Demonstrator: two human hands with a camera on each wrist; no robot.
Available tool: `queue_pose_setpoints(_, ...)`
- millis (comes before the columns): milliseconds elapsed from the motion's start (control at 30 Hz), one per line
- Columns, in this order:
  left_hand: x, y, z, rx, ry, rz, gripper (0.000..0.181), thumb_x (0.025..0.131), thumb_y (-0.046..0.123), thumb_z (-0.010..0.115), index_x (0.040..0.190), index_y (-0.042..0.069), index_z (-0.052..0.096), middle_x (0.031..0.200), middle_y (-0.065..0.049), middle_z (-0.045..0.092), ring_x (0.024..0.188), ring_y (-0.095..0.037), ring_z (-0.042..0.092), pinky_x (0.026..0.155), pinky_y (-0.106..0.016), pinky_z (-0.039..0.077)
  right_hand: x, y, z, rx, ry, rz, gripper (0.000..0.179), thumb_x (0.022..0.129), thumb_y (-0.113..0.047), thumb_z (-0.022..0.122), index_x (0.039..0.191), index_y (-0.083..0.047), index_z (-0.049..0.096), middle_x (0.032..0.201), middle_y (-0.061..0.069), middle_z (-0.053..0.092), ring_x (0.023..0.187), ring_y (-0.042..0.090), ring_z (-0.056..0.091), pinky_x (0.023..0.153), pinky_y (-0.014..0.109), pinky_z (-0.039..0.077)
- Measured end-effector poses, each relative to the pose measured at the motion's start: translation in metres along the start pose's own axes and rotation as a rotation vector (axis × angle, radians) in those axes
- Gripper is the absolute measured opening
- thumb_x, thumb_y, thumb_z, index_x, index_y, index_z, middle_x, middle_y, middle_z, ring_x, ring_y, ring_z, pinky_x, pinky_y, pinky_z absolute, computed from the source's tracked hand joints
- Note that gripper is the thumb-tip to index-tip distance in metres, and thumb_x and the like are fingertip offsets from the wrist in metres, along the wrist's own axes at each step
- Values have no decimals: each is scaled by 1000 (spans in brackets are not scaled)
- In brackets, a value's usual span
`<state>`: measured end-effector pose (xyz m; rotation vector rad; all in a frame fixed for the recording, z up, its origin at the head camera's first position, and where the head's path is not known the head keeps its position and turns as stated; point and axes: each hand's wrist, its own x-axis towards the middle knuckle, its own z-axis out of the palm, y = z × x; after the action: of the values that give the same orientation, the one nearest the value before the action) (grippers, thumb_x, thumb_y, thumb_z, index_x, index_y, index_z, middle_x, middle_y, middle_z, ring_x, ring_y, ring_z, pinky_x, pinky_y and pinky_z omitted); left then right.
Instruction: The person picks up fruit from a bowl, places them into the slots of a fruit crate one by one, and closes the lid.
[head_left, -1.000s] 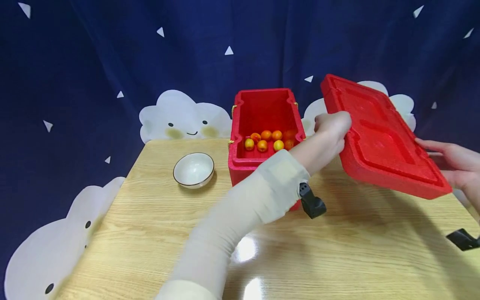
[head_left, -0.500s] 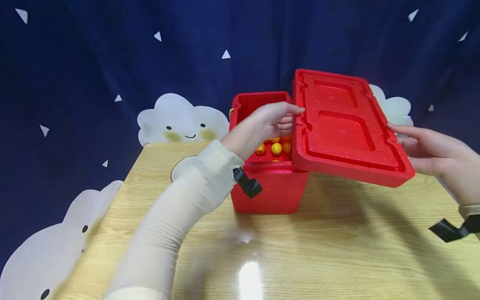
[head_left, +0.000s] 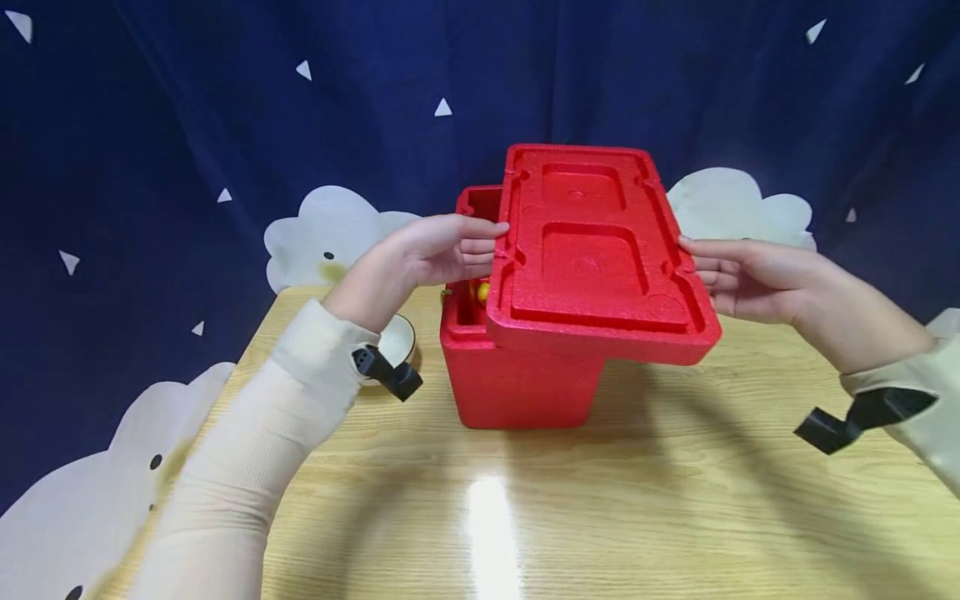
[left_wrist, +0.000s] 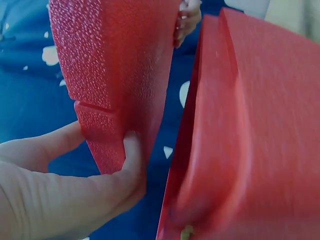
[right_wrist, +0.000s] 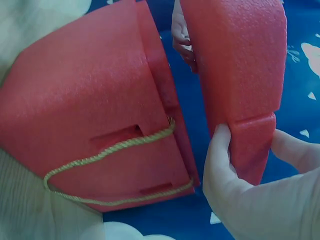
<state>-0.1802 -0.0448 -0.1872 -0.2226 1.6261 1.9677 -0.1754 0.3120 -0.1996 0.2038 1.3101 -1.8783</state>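
Note:
A thick red foam lid (head_left: 592, 250) is tilted above the red foam box (head_left: 525, 392), covering much of its opening from the head view. My left hand (head_left: 446, 250) pinches the lid's left long edge between thumb and fingers. On the opposite edge, my right hand (head_left: 765, 275) pinches it the same way. Both wrist views show a gap between the lid (left_wrist: 125, 60) and the box rim. Through the uncovered left part of the opening, a small round yellow fruit (head_left: 482, 292) peeks out. The lid hides the rest of the box's inside.
A white bowl (head_left: 397, 340) with a dark rim stands left of the box, partly behind my left wrist. A golden rope handle (right_wrist: 110, 150) hangs on the box's side. The wooden table (head_left: 600, 517) reaches back to a dark blue curtain (head_left: 375, 83) with cloud shapes.
The lid has moved left from beside the box to over it and tilted flatter. Both hands travelled left with it, and the small fruits inside became mostly hidden.

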Motion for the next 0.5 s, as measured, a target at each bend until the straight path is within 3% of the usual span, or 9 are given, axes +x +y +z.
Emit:
queue_pose_setpoints(200, -11, -4, -27, -37, -47, 22, 14, 97, 14, 52, 108, 8, 57, 84, -4, 72, 77, -15, 70, 73, -24, 58, 16, -1, 24, -47, 29, -20, 27, 98, -27, 51, 98, -14, 75, 95, 3, 76, 87, 16, 72, 80, 30, 59)
queue_pose_setpoints(500, -27, -9, -46, -86, -39, 34, 12, 95, 13, 55, 102, 7, 63, 85, -5, 73, 78, -17, 72, 73, -23, 58, 29, -6, 48, -80, 79, -26, 23, 95, -25, 57, 93, -12, 75, 85, 2, 74, 71, 11, 62, 74, 27, 59)
